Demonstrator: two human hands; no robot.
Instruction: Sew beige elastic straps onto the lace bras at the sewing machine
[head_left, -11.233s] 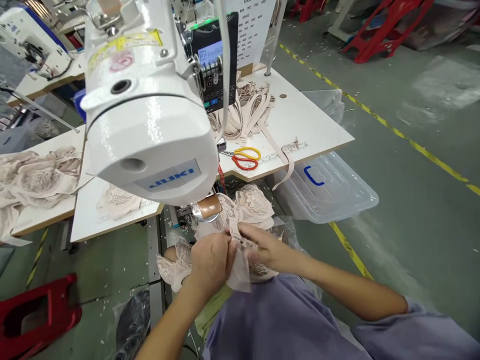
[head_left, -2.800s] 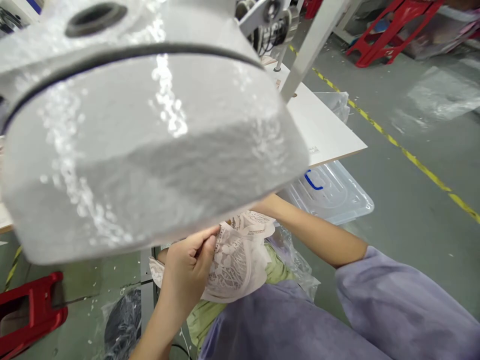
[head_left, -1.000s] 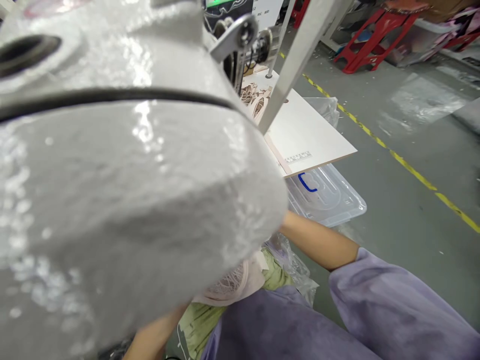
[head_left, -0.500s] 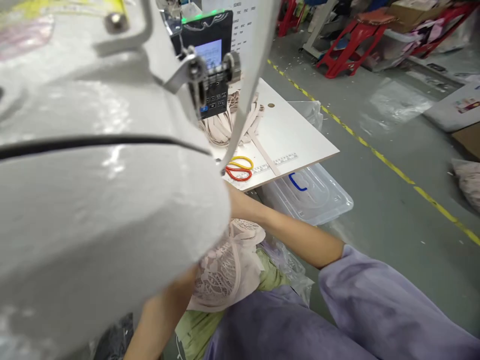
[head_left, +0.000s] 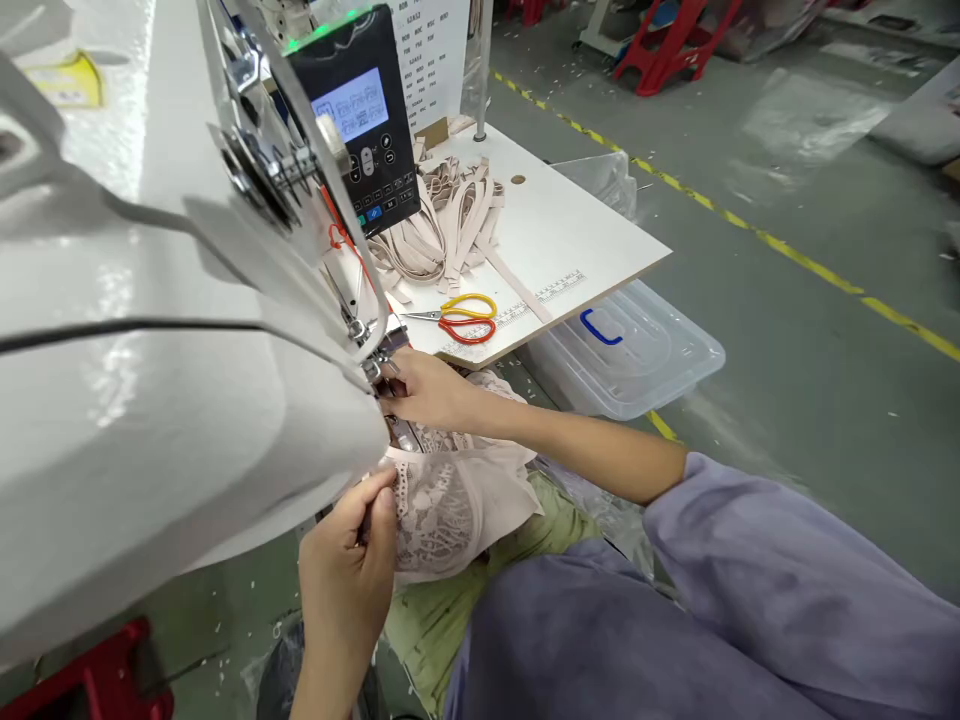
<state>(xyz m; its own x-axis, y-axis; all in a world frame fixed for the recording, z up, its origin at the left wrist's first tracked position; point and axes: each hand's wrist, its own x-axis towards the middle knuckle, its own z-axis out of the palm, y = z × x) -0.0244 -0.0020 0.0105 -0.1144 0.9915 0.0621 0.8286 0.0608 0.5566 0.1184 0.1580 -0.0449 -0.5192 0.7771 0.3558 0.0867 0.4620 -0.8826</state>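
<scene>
A pale pink lace bra (head_left: 442, 510) hangs over the narrow arm of a white sewing machine (head_left: 247, 400) and onto my lap. My left hand (head_left: 349, 545) pinches its banded upper edge between thumb and fingers, just below the machine head. Beside the presser foot (head_left: 381, 368), my right hand (head_left: 431, 390) has its fingers curled in close at the stitching area. The machine parts partly cover those fingertips, so what they grip is hidden. Lace shows beneath the right wrist.
On the white table (head_left: 592, 220) lie scissors (head_left: 469, 325) with yellow and red handles and a heap of pink straps (head_left: 450, 220). A control panel (head_left: 360, 120) stands behind. Below the table edge is a clear lidded box (head_left: 637, 350). Green cloth (head_left: 442, 620) covers my lap.
My view has shifted, so both hands, hidden behind the machine head before, now show at the presser foot and bra edge. The bra stays draped in about the same place.
</scene>
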